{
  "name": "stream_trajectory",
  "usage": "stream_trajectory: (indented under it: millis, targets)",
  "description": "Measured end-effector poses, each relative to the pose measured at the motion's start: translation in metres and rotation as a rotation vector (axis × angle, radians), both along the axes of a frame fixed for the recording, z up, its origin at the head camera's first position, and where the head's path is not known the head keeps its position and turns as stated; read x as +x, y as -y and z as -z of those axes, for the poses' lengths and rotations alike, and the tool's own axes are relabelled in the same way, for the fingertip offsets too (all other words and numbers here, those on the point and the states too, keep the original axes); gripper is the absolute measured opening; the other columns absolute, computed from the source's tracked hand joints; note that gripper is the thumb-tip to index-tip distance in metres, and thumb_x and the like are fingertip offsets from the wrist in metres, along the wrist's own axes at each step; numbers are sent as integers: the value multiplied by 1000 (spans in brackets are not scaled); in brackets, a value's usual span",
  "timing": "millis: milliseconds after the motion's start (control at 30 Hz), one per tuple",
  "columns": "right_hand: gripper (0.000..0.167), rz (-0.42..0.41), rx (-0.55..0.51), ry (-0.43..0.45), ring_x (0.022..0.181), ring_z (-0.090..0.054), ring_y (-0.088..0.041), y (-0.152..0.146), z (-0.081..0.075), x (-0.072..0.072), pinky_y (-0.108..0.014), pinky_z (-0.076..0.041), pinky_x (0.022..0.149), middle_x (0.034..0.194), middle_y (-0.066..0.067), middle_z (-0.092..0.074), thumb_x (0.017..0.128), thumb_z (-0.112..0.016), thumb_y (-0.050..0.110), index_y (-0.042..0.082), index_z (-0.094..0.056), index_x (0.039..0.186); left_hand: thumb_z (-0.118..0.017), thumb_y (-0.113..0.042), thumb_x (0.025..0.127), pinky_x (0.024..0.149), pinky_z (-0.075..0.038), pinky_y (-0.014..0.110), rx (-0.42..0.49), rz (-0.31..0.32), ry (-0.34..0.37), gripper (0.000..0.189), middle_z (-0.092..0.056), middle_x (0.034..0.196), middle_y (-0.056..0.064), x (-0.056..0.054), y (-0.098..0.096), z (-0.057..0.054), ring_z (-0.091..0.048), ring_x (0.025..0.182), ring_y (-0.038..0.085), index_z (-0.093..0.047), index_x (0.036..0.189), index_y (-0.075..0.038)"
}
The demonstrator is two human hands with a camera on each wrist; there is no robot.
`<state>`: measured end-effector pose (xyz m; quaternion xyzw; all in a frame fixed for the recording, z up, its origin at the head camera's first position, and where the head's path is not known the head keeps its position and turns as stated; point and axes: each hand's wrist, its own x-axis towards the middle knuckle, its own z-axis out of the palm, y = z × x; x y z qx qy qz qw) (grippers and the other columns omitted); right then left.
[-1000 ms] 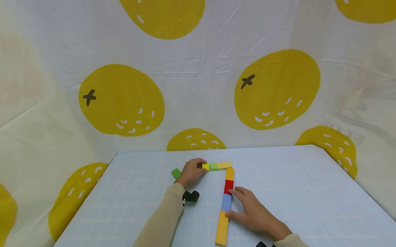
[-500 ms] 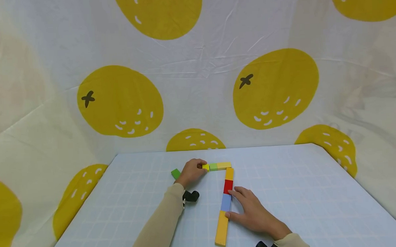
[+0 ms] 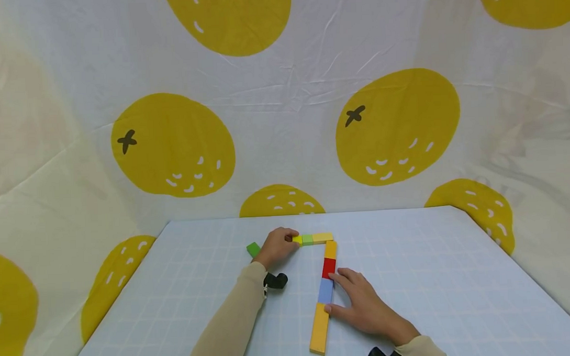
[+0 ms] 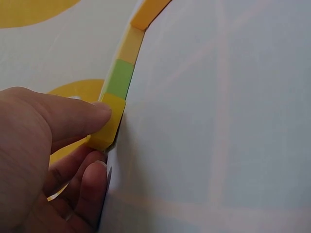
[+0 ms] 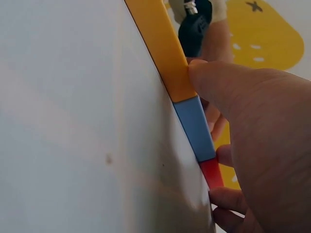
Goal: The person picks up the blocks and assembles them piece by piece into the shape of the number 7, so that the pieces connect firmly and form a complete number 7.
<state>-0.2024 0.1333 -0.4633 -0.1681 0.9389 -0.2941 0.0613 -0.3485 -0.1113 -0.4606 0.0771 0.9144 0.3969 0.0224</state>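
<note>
My left hand (image 3: 275,248) pinches a small yellow block (image 4: 109,120), its thumb lying on the block. That block abuts a light green block (image 4: 120,79), which meets a pale yellow block (image 3: 322,238) at the far end of the table. From there a column runs toward me: an orange block (image 3: 331,249), a red block (image 3: 329,268), a blue block (image 3: 325,291) and a long orange block (image 3: 319,328). Along the column's right side rests my right hand (image 3: 365,304). Its thumb touches the long orange block, and its fingertips are at the red one.
Partly behind the left wrist lies a separate green block (image 3: 253,249). A pale checked cloth covers the table (image 3: 435,288). Behind the far edge hangs a white curtain (image 3: 284,146) with large yellow fruit prints. Black devices (image 3: 275,281) are strapped to both wrists.
The yellow block has slid slightly right in my left hand, closing the thin gap to the light green block. My right hand has stayed in place.
</note>
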Motion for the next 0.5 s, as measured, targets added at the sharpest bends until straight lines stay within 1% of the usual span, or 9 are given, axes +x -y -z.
stream_trajectory:
  millis: [267, 400, 500]
  targets:
    - [84, 8, 5, 5, 136, -37, -33, 1, 0, 0, -62, -38, 105, 151, -9, -41, 80, -72, 65, 19, -52, 147, -73, -18, 92, 93, -50, 37, 4, 4, 11, 32, -62, 109, 0, 1, 0, -4, -56, 98, 20, -72, 123, -13]
    - [85, 17, 13, 13, 136, -37, -33, 1, 1, 0, -62, -38, 105, 151, -9, -40, 79, -72, 66, 19, -52, 147, -73, -18, 91, 93, -50, 38, 3, 11, 10, 33, -62, 109, 0, 2, 0, -5, -56, 98, 20, -71, 124, -12]
    - [85, 20, 12, 10, 137, -36, -34, 1, 2, 0, -64, -35, 106, 152, -9, -40, 79, -71, 67, 19, -51, 147, -73, -18, 91, 93, -50, 37, 3, 15, 8, 35, -63, 109, 0, 2, 0, -4, -56, 98, 19, -71, 125, -12]
